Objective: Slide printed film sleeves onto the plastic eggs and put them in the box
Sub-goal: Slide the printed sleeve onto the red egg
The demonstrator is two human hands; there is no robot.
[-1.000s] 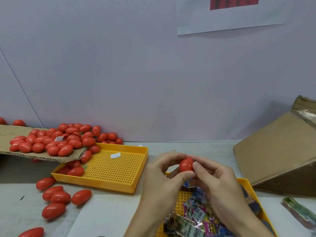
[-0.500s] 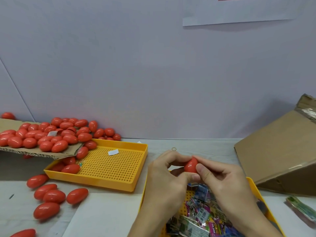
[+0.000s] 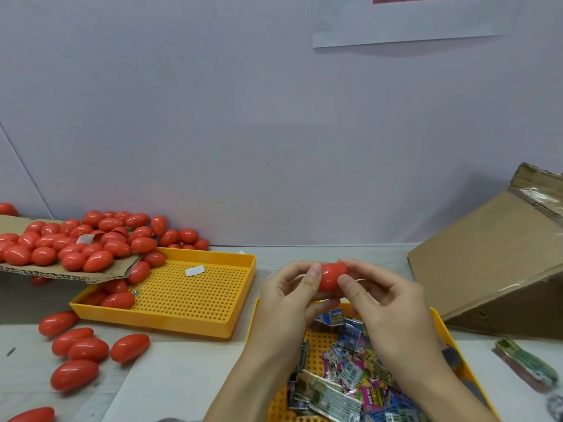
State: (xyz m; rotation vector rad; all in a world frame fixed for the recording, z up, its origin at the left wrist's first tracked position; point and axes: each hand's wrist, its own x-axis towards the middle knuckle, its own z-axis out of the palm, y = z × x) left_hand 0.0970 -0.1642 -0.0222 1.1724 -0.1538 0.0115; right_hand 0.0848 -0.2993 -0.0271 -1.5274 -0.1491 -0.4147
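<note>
- Red plastic egg is held above the far edge of the near yellow tray, pinched between both hands, clear of the bench.
- Left hand: grip is curled round the egg's left end, thumb on the front face, fingers behind.
- Right hand: grip pinches the egg's right end, thumb in front, forefinger over the top.
- No printed film shows on the egg; whether a sleeve is tucked in either palm cannot be told.
- Loose film sleeves lie heaped in the near yellow tray, directly below the hands.
- Bare eggs are piled on a cardboard flap left of the tray and spill into a second yellow tray there.
- Cardboard box stands tilted just right of the near tray.
- Judgement: step in hand is readying one egg for sleeving.
- Next move likely calls for one hand to free itself, pick a single sleeve from the heap, open it and slide it over an end of the egg; film is thin and may stick together or crumple.
</note>
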